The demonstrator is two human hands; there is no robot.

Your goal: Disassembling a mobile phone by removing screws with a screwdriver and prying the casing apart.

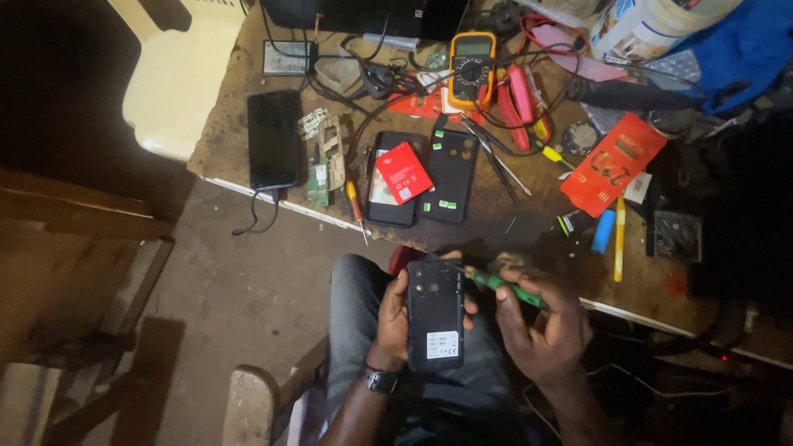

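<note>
- Black phone: held back-up over the lap, below the tabletop edge, for tool access.
- Left hand wraps the phone's side, steadying it.
- Right hand grips 1 green screwdriver, tip at the phone's upper corner.
- Yellow multimeter lies well apart.

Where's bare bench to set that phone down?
Bare strip along the near edge, between the two black phone shells and the blue marker. Smaller patch between black phone and left bench edge. Crowded: cables around the yellow multimeter, far side.
</note>
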